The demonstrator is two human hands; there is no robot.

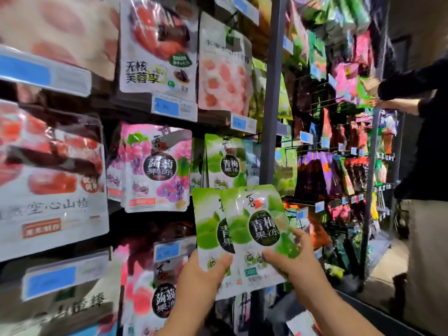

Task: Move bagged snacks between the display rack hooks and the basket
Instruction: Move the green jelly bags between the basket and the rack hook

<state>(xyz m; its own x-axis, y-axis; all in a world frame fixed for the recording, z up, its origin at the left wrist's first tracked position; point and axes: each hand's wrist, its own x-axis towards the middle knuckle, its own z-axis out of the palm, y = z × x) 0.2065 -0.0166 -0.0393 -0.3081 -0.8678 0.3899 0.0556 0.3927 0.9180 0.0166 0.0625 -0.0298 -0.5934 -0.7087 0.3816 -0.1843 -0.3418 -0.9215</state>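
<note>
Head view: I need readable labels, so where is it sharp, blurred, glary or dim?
Head view, centre: print on the pair of glossy green jelly bags reads clearly. Head view, left edge: the red-and-white hawthorn bags are smeared and stretched. Head view, top: sheen streaks the white plastic plum pouch. Head view, right: the far wire rack is dim.

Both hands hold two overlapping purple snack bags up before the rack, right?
No. In the head view the two overlapping bags are green, not purple; the left hand and right hand do hold them up before the rack.
</note>
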